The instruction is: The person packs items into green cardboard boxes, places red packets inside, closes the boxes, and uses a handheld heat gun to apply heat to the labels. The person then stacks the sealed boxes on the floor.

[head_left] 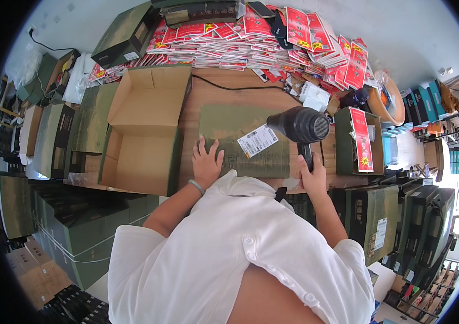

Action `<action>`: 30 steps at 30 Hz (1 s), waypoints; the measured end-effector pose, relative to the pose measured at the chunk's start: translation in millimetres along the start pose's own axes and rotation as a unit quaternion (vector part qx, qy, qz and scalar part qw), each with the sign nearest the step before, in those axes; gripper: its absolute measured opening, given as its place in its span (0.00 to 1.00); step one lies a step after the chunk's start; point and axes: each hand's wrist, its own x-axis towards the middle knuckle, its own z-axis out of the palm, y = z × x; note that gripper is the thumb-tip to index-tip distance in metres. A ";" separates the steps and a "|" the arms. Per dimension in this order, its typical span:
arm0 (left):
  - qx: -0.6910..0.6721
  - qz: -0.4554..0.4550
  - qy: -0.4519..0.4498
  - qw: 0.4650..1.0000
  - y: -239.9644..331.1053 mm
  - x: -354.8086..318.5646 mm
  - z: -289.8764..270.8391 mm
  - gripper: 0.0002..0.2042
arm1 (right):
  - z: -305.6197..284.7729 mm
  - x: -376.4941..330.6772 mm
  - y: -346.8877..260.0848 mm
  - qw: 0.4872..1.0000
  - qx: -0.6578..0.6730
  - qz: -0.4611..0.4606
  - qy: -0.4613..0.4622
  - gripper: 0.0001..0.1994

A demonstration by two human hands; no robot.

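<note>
A black hair dryer [293, 123] is in my right hand [313, 177], whose fingers wrap round its handle. Its nozzle points left, over a white printed label [257, 140] on a flat green cardboard box [221, 121]. The label lies at a slant across the lid. On the box's left edge, my left hand [206, 163] rests palm down with fingers spread, holding nothing. Left of that hand stands an open green box [142, 156] with a bare brown inside and its lid raised at the back.
Stacks of red and white printed packets [213, 51] line the back of the wooden table [208, 81]. A black cable [229, 86] crosses behind the flat box. A small open green box [344, 143] stands at right. Stacked green boxes [86, 240] flank me on both sides.
</note>
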 end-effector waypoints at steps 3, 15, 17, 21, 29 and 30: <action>-0.025 0.004 0.001 1.000 -4.1 16.2 -0.4 0.20 | 3.2 2.7 -1.4 0.999 -0.026 0.010 -0.037 0.23; -0.047 0.000 -0.045 0.998 -13.5 23.5 -1.5 0.22 | 47.6 -2.6 -1.1 0.986 -0.151 -0.057 -0.029 0.24; -0.052 0.005 -0.038 0.998 -16.2 22.8 1.4 0.23 | 51.4 -10.2 -20.2 0.993 -0.104 0.023 -0.045 0.23; -0.043 0.012 -0.027 0.999 -16.2 24.1 5.3 0.23 | 53.2 -9.6 -15.1 0.989 -0.142 -0.032 0.012 0.21; -0.067 0.051 0.002 0.996 -22.3 37.9 4.1 0.17 | 50.5 -4.3 -12.1 0.993 -0.117 0.014 0.017 0.23; -0.079 0.045 0.004 0.996 -22.4 37.5 4.7 0.17 | 51.1 -3.6 -14.6 0.993 -0.116 0.027 0.009 0.23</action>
